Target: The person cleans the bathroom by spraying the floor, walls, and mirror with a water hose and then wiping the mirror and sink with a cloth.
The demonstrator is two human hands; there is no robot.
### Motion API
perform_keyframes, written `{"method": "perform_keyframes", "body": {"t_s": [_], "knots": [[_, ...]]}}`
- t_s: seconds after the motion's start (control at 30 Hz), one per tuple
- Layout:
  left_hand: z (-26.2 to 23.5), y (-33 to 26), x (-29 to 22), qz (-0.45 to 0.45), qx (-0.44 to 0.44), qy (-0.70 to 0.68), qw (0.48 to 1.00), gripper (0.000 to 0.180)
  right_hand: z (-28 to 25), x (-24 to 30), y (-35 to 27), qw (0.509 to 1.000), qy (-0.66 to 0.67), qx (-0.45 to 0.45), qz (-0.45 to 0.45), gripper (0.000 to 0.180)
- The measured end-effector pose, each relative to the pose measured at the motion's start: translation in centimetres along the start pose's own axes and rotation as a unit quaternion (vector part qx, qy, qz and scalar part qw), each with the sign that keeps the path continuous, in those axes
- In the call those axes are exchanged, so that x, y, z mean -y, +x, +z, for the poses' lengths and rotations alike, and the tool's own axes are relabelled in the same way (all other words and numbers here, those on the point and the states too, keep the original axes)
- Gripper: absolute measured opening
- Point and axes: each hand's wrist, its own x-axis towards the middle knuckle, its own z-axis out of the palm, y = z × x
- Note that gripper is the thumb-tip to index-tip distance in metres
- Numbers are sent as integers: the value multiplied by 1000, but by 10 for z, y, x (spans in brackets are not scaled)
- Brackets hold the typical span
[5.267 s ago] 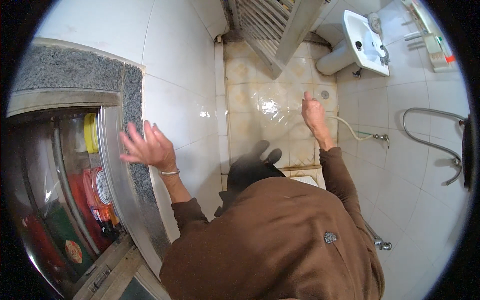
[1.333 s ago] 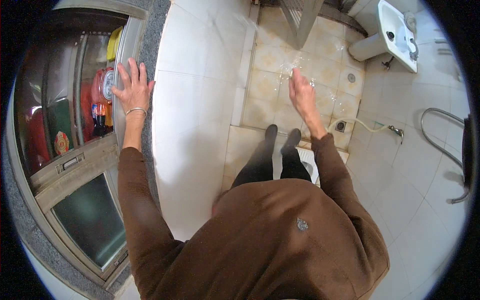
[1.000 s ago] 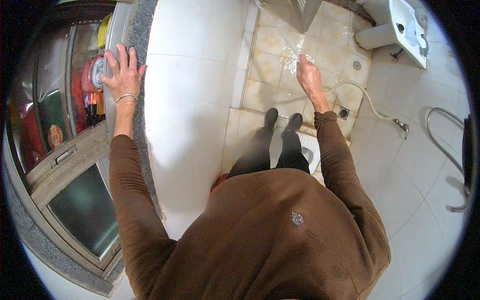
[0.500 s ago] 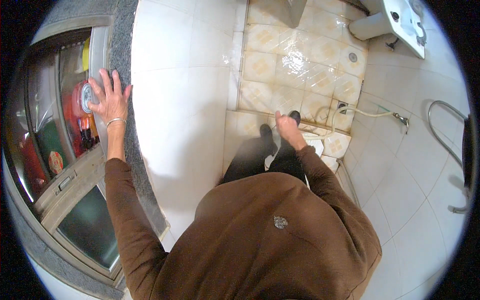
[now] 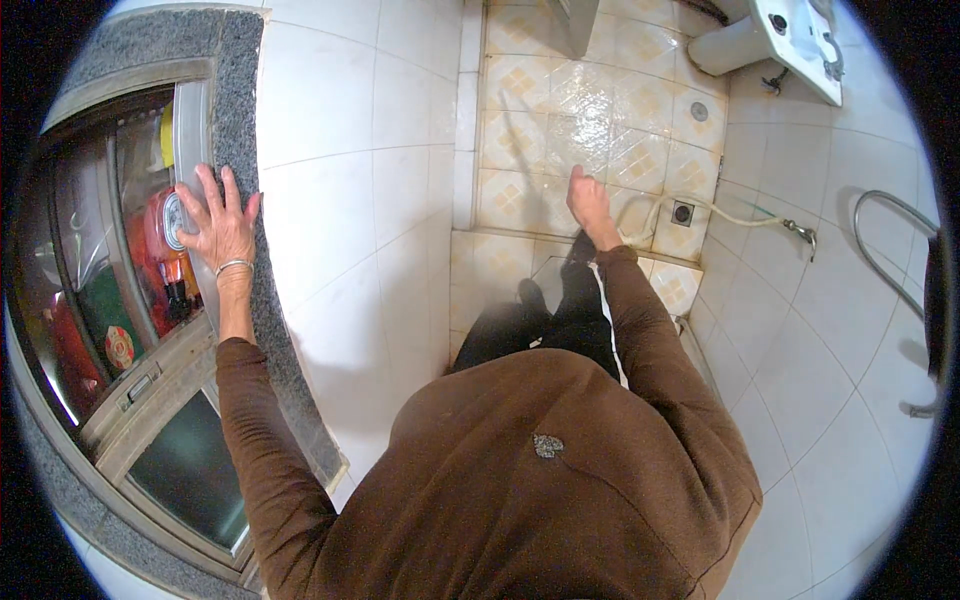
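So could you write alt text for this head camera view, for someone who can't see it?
Seen from above, a person in a brown top presses the left hand flat against a window frame while the right hand hangs empty over the yellow-patterned floor tiles, near a hose.

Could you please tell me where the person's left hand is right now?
In the head view, the left hand lies flat with fingers spread on the metal window frame, at picture left, beside the grey speckled stone surround.
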Motion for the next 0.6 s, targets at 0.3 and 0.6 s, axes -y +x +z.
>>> {"method": "perform_keyframes", "body": {"t_s": [0.3, 0.6], "knots": [[-2, -1, -1, -3, 19, 0, 1000, 57, 0, -10, 6, 997, 10, -58, 54, 16], [-2, -1, 0, -3, 1, -32, 999, 59, -14, 15, 10, 994, 60, -55, 69, 19]]}}
